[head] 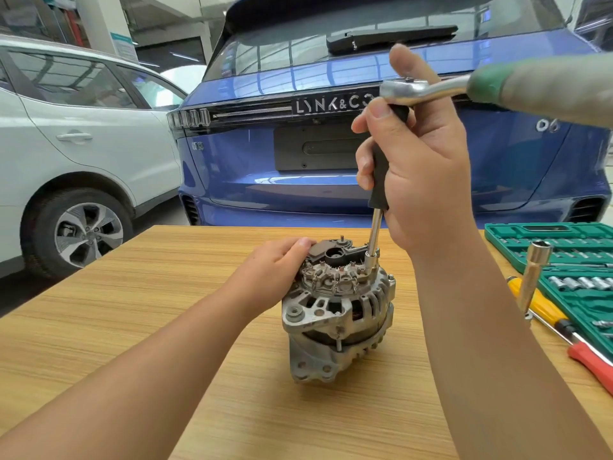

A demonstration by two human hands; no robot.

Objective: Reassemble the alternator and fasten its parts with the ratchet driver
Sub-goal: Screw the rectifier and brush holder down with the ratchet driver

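While the left hand (282,260) pressed the alternator (338,310) and the right hand (421,167) gripped the driver (379,180), a tilt risked slipping off the bolt.

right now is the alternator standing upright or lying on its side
Upright. The alternator stands on end on the table, rear parts facing up; the left hand steadies its top.

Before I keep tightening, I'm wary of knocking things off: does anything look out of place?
One thing: a loose long socket lies propped askew on the yellow screwdriver beside the green tool case, not in a slot. The alternator stands upright.
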